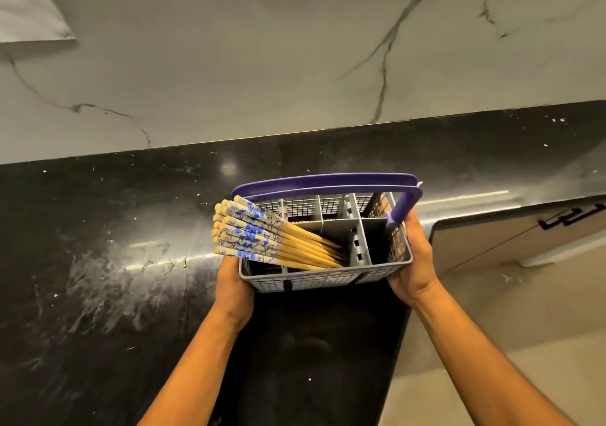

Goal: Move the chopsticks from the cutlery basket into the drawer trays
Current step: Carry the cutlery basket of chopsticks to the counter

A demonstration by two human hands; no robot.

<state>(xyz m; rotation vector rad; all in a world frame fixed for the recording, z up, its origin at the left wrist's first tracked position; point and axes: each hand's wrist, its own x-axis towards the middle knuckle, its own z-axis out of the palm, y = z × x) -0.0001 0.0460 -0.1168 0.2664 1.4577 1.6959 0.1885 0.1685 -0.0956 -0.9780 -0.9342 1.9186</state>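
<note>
A grey plastic cutlery basket (323, 278) with a purple handle (328, 183) is held over the black counter. Several yellow chopsticks (252, 233) with blue-and-white patterned tops lean out of a middle compartment toward the left. My left hand (233, 289) grips the basket's left end from below, partly hidden under the chopstick tops. My right hand (414, 266) holds the right end, with the thumb near the handle's base. The other compartments look empty. No drawer tray is in view.
The glossy black countertop (98, 261) runs across the view and ends at a corner on the right. A grey marble-veined wall (295, 65) rises behind it. A beige cabinet front (511, 238) with a black handle sits at the right, above a light floor.
</note>
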